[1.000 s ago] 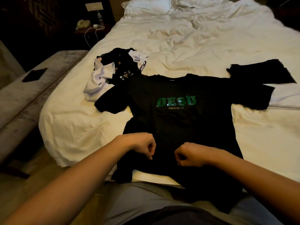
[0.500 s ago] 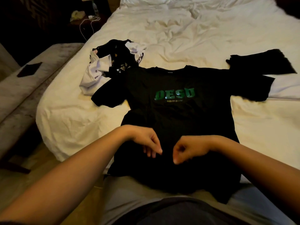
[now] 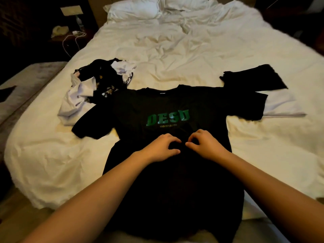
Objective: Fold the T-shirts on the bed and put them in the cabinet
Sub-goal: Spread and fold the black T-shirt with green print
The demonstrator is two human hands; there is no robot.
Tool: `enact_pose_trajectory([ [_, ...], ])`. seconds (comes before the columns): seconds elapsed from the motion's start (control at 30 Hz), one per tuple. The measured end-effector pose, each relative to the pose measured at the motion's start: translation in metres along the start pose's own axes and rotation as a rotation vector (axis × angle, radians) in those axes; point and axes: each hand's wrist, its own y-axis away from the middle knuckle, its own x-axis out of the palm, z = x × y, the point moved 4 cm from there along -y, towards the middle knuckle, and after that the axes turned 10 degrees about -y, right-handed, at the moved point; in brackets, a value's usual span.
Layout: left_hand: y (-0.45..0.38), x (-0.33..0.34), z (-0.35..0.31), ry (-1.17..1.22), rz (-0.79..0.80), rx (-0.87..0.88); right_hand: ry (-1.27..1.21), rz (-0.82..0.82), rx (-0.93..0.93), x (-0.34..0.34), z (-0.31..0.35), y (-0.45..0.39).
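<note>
A black T-shirt (image 3: 168, 106) with green lettering lies spread face up on the white bed (image 3: 175, 55), its hem hanging over the near edge. My left hand (image 3: 163, 146) and my right hand (image 3: 204, 144) sit close together on the shirt's middle, just below the lettering. Both have curled fingers that pinch the black fabric. A heap of crumpled black and white T-shirts (image 3: 94, 85) lies to the left of the collar. A folded black T-shirt (image 3: 254, 78) rests on a folded white one (image 3: 280, 106) at the right.
Pillows (image 3: 136, 7) lie at the head of the bed. A grey bench (image 3: 22, 92) runs along the bed's left side. A dark bedside table (image 3: 70, 34) with a white cable stands at the far left.
Both hands have moved forward up the shirt, from near the hem to just under the lettering, and now pinch the cloth there. The shirt lies smoother.
</note>
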Motion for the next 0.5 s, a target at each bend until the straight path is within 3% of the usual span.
enact_pose_trajectory([
  [0.3, -0.104, -0.011, -0.037, 0.029, 0.014, 0.060, -0.155, -0.370, 0.117, -0.062, -0.073, -0.025],
  [0.5, -0.174, -0.015, -0.068, -0.005, -0.092, 0.078, -0.297, -0.505, 0.208, -0.096, -0.125, -0.051],
])
